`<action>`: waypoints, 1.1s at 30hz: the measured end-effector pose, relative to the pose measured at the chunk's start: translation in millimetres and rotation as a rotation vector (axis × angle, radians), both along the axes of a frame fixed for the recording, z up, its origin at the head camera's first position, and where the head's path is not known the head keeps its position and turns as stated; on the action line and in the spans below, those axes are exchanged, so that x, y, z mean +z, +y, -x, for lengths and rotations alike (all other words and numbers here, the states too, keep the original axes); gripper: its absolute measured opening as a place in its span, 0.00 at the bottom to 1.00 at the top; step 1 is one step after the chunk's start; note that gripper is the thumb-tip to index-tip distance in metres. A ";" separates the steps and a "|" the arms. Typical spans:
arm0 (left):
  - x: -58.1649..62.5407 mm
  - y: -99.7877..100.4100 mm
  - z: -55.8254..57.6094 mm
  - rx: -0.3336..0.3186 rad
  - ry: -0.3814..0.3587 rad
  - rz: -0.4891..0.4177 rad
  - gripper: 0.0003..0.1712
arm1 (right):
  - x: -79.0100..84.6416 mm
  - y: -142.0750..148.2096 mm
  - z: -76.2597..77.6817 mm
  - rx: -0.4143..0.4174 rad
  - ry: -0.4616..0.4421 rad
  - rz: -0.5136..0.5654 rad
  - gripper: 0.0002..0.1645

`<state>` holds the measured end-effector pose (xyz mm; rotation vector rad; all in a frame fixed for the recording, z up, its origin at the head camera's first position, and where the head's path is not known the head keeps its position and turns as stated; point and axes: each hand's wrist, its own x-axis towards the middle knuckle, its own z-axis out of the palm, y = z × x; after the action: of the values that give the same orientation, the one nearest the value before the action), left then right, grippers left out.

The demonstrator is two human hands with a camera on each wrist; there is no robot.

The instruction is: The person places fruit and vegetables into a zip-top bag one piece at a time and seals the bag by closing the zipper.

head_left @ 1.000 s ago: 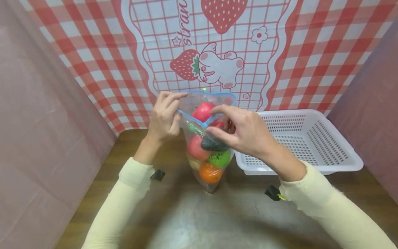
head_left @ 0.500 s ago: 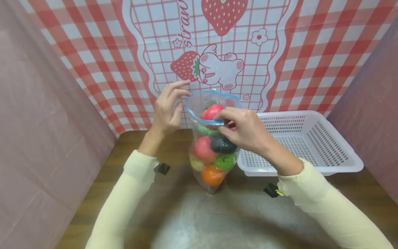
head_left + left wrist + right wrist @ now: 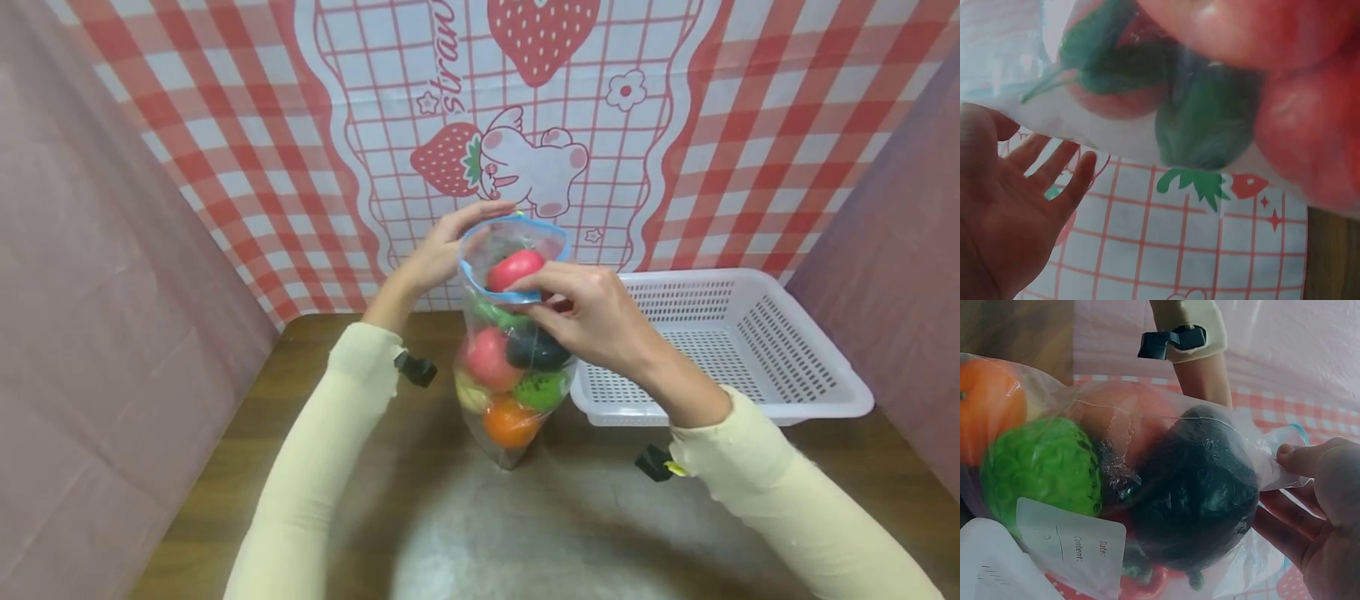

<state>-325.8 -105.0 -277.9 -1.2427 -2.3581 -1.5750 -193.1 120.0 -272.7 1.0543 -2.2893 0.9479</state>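
A clear zip bag (image 3: 470,278) with a blue-edged mouth stands upright on the table, filled with toy-like produce. Through its wall show an orange (image 3: 512,422), a bumpy green fruit (image 3: 542,390), a dark green avocado-like piece (image 3: 537,348) and a pinkish-red round fruit (image 3: 491,358). Another red fruit (image 3: 516,268) sits at the mouth. My right hand (image 3: 592,312) pinches the bag's near rim between thumb and fingers. My left hand (image 3: 438,254) reaches round the far left side of the mouth, fingers extended; in the left wrist view the left hand (image 3: 1016,212) has spread fingers beside the plastic.
A white perforated plastic basket (image 3: 810,408) stands right of the bag. Behind hangs a red-and-white checked cloth (image 3: 225,125) with strawberry prints. Pinkish curtains (image 3: 97,333) flank the brown wooden table (image 3: 405,500). A printed label (image 3: 1072,553) is on the bag's side.
My right hand has taken hold of the near rim, and the mouth has widened into a rounder opening. My left hand left the left rim and moved right, behind the mouth.
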 end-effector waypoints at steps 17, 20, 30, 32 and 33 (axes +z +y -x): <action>0.0 -2.0 -6.7 -0.012 -0.095 0.053 0.13 | 1.7 4.7 5.3 0.087 -0.020 -0.080 0.14; -0.4 -4.2 -7.9 0.015 -0.039 0.071 0.14 | 1.1 5.1 4.8 0.097 -0.026 -0.077 0.15; 10.4 -23.3 -15.6 0.399 0.143 0.099 0.11 | 11.2 12.1 6.2 0.024 -0.004 0.022 0.12; 12.3 -32.0 -18.0 0.476 0.172 0.119 0.12 | 13.5 16.1 10.2 -0.012 -0.008 0.036 0.12; 13.3 -37.0 -19.5 0.509 0.194 0.130 0.12 | 14.3 18.2 13.0 -0.032 -0.016 0.044 0.11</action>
<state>-306.3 -142.0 -264.6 -0.6845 -2.4168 -1.1088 -206.0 138.2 -258.5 0.9929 -2.2809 0.9931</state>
